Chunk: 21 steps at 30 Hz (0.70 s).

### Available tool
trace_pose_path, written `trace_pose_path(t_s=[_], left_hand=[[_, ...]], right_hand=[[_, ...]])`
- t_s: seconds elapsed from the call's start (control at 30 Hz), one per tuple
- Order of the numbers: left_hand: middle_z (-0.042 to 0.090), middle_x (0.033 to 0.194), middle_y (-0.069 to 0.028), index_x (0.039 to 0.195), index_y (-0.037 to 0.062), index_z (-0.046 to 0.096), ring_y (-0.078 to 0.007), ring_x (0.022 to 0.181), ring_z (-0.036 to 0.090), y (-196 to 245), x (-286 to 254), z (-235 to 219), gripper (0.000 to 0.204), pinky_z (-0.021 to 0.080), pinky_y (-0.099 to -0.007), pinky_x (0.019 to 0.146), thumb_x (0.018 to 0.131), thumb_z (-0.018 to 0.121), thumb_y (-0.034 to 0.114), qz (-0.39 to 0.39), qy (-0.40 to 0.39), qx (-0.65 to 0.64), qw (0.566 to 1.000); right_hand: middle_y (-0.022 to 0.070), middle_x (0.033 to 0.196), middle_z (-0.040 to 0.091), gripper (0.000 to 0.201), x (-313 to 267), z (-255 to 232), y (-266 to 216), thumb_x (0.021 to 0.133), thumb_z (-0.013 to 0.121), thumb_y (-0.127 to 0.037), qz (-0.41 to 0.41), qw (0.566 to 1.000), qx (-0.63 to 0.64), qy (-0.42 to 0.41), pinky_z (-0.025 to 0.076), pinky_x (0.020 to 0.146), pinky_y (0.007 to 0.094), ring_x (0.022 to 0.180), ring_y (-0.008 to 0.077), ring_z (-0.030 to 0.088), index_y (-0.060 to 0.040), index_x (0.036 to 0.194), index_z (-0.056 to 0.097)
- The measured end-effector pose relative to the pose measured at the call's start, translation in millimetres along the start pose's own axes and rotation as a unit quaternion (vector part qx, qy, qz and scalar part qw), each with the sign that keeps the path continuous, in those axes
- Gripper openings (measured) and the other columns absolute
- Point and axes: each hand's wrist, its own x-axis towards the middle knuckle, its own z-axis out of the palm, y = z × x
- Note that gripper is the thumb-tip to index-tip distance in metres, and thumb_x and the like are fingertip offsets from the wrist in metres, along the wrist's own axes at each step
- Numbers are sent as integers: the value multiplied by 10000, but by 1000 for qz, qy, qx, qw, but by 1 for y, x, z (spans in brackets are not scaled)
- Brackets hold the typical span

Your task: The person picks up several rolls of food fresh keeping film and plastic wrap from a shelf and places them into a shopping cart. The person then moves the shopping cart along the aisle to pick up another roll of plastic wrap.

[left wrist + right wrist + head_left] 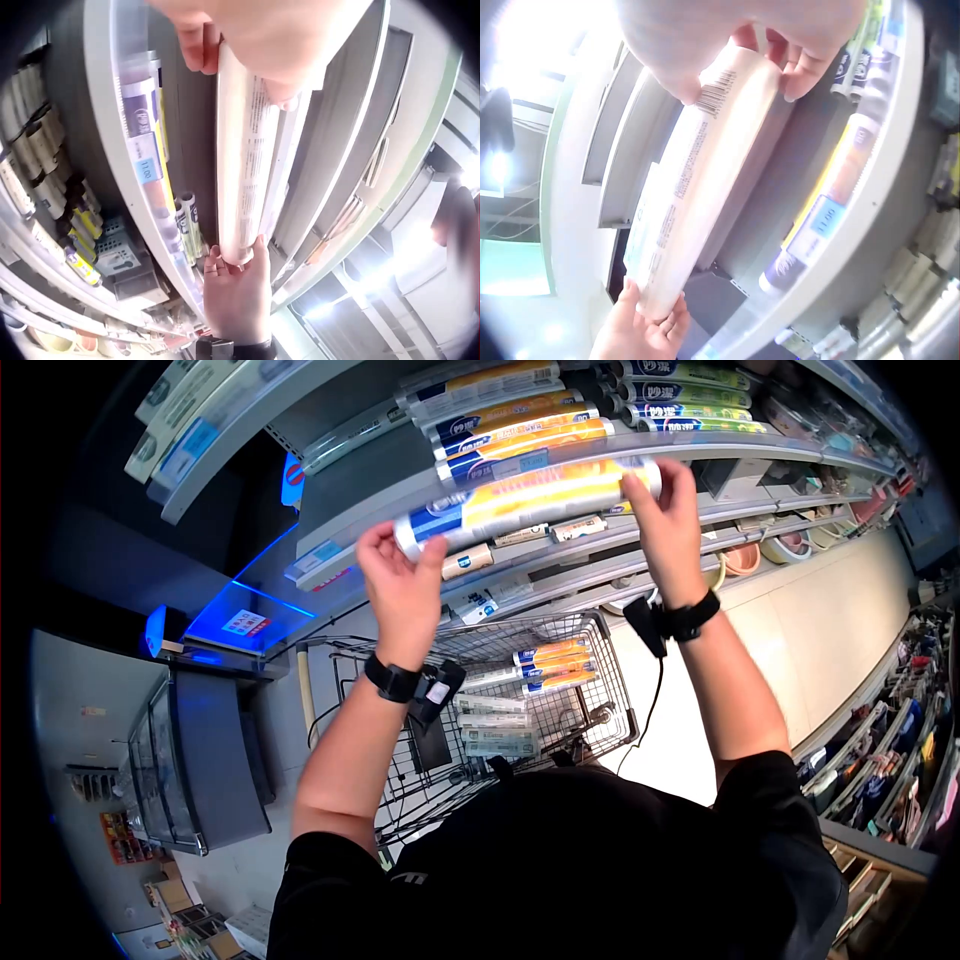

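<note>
Both hands grip a long packaged roll (pixel 530 498) in a blue, yellow and white wrapper, one at each end, in front of the shelf. My left hand (pixel 402 585) has thumb and fingers round the blue end. At the other end, my right hand (pixel 668 525) holds it with the thumb along the near side. The roll's pale back with fine print (pixel 244 157) faces the left wrist view, and a barcode (pixel 716 94) shows near the right hand in the right wrist view. Similar orange-and-blue rolls (pixel 525 440) lie on the shelf just behind it.
Below the hands stands a wire shopping cart (pixel 625 705) with several orange rolls (pixel 556 665) and pale rolls (pixel 495 720) in it. Green rolls (pixel 690 395) lie farther right on the shelf. A blue-lit gate panel (pixel 250 610) stands at left, clothing racks (pixel 890 730) at right.
</note>
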Motion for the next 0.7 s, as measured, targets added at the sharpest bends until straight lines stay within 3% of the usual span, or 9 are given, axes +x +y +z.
trace_pose_path(t_s=[0.03,0.17,0.23,0.33,0.4,0.5,0.57,0.63,0.7], left_hand=[[492,1062,-121,1165,-12,333,-168,1018,502,-2,-18,-8,500,410,-285,896,819,676,99,-19,-20,-24,999],[568,1017,-100,1163,-40,395,-127,900,555,-31,-81,-38,461,460,-251,797,846,658,169,-159,-93,-20,983],[604,973,-104,1111,-55,465,-125,852,577,-56,-112,-53,393,474,-247,751,860,639,193,-223,-141,3,965],[584,892,-50,1030,-41,531,-93,762,545,-77,-149,-71,212,456,-212,680,873,528,101,-354,-316,97,875],[602,887,-69,1035,-41,567,-108,756,565,-84,-175,-79,240,465,-233,679,849,510,99,-401,-354,90,840],[599,900,-113,1040,-71,538,-149,755,588,-119,-205,-88,269,492,-277,680,851,521,119,-413,-428,222,773],[594,938,-150,1033,-114,506,-171,799,614,-148,-231,-93,298,508,-275,675,862,542,127,-463,-389,176,777],[583,967,-151,1052,-115,486,-179,835,625,-133,-241,-86,317,523,-264,681,878,543,144,-528,-332,104,775],[589,955,-133,1065,-86,499,-165,773,613,-166,-264,-85,308,506,-269,633,874,548,151,-550,-316,146,759]], right_hand=[[80,992,497,389,-23,-6,3,820,681,-207,-16,1000,-12,-8,450,726,246,857,118,508,-2,1091,493],[40,857,547,321,-118,-21,1,877,602,-244,162,985,-61,21,428,660,245,732,94,486,19,1048,534],[39,861,572,300,-161,-33,23,903,552,-253,173,978,-119,16,443,648,244,743,100,515,7,1052,547],[50,896,588,320,-210,-52,37,928,493,-279,226,954,-196,-24,453,636,251,762,109,531,5,1060,560],[60,894,593,350,-236,-63,46,918,504,-295,318,920,-222,-61,463,634,263,754,116,540,12,1079,554],[186,847,636,403,-273,-72,70,869,557,-299,350,902,-250,-33,474,731,339,792,257,612,66,1041,563],[215,868,635,399,-284,-82,82,864,556,-303,400,861,-298,-97,476,755,357,824,306,620,66,1015,565],[221,874,635,414,-295,-85,91,861,549,-308,410,838,-331,-142,473,753,368,828,317,616,71,1026,562],[177,784,628,445,-302,-91,110,852,544,-307,476,809,-293,-179,483,651,345,686,245,608,92,1049,552]])
